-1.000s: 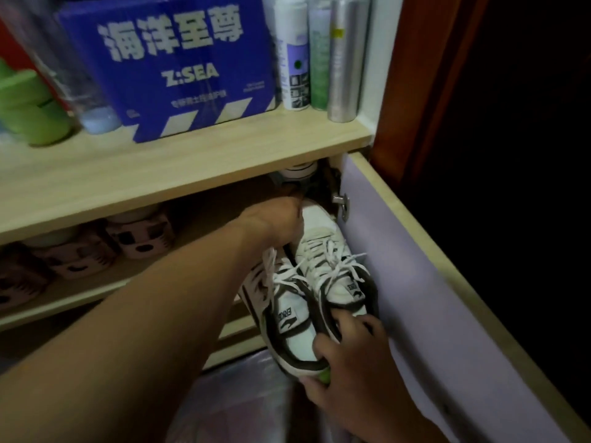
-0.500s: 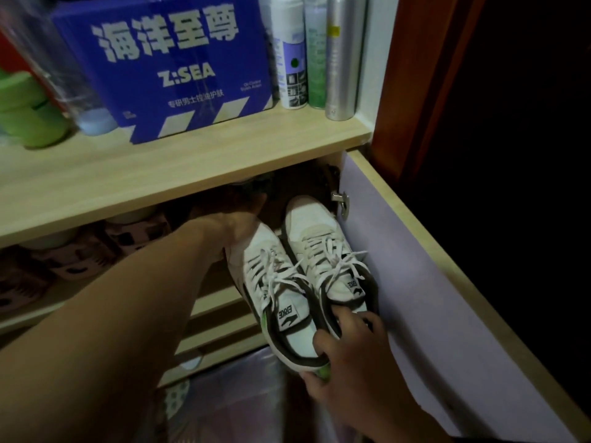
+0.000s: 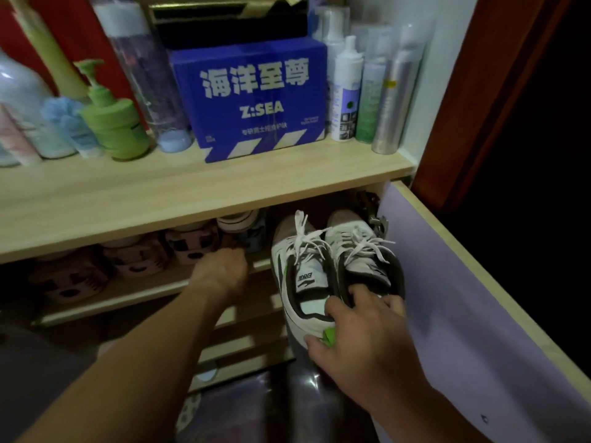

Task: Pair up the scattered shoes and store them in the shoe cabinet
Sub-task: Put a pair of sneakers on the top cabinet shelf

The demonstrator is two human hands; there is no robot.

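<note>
A pair of white sneakers (image 3: 307,266) with dark trim, green accents and white laces lies side by side, toes pointing into the shoe cabinet's upper shelf (image 3: 128,290). My right hand (image 3: 361,330) grips both sneakers at their heels, fingers hooked into the openings. My left hand (image 3: 220,273) reaches to the shelf edge beside a pink slipper (image 3: 192,247); its fingertips are hidden behind the knuckles. More pink slippers (image 3: 134,260) line the shelf to the left.
The cabinet door (image 3: 447,298), lilac inside, stands open on the right with its hinge (image 3: 377,222) next to the sneakers. A striped shoe (image 3: 240,223) sits behind the slippers. A blue box (image 3: 252,100) and several bottles crowd the cabinet top. Slatted shelves (image 3: 243,340) lie below.
My left hand has left the sneakers' toes and moved left to the pink slippers. My right hand keeps its hold on the heels. The view has tilted upward.
</note>
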